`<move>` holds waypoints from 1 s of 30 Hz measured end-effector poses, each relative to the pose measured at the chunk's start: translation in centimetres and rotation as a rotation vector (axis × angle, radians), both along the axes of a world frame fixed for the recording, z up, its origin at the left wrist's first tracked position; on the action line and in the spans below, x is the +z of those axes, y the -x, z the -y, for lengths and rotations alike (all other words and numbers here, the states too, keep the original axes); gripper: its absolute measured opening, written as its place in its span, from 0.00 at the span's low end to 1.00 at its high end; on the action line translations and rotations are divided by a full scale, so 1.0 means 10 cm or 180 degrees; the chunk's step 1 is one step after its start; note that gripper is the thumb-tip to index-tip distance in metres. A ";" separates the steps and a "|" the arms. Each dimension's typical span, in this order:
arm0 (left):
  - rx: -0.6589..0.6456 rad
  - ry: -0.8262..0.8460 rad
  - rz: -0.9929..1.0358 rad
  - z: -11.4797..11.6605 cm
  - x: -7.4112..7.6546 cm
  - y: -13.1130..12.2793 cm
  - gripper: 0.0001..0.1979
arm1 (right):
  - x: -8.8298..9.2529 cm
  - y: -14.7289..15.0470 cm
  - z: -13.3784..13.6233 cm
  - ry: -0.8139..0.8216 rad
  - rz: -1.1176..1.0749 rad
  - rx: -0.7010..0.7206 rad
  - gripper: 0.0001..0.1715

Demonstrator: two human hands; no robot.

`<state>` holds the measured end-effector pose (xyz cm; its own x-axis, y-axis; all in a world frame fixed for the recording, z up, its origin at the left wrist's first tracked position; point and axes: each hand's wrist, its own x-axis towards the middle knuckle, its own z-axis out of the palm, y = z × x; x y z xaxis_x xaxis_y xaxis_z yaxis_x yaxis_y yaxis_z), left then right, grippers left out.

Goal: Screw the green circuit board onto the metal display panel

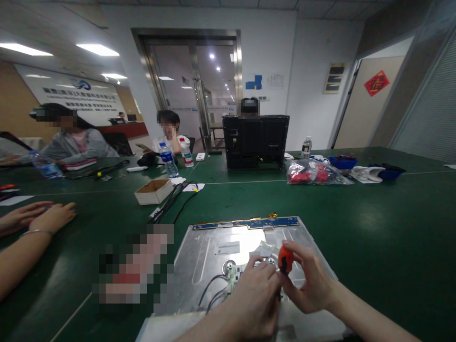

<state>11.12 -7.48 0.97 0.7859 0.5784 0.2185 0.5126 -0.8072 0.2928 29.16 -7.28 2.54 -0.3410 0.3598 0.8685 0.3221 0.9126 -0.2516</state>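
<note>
Head view: a flat metal panel (192,251) is laid on the green table (374,223), directly in front of the wearer. An orange-and-black screwdriver handle (285,259) is gripped between the thumb and fingertips of the right hand (309,279) and is held roughly upright over the panel; its tip is hidden. The left hand (254,294) is placed just beside it with the fingers curled, and whether anything is pinched there cannot be told. A small pale-green circuit board (235,274) is partly covered by that hand, and thin black wires (214,279) are seen curving away from its left side. A white label (228,248) is fixed farther up the panel, and the far edge is lined by a narrow blue circuit strip (245,223).

To the left, a co-worker's hands (53,218) are held close together over the table (what is between them is too small to make out). Black cables (170,202) are bunched beside an open cardboard box (153,194). Farther back, a blue-capped bottle (168,159) is stood near a large black frame (255,142), and a clear plastic bag (313,173) with red items inside is set to the right of the frame.
</note>
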 end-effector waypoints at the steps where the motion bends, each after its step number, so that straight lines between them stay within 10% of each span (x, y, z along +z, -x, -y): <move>1: -0.0008 0.0003 0.0001 0.00 0.00 0.00 0.09 | -0.01 0.00 0.00 -0.0001 -0.0010 -0.0016 0.39; 30: 0.0006 0.0170 -0.0135 0.00 0.03 0.01 0.11 | -0.04 0.01 0.00 -0.0012 -0.0141 -0.0096 0.35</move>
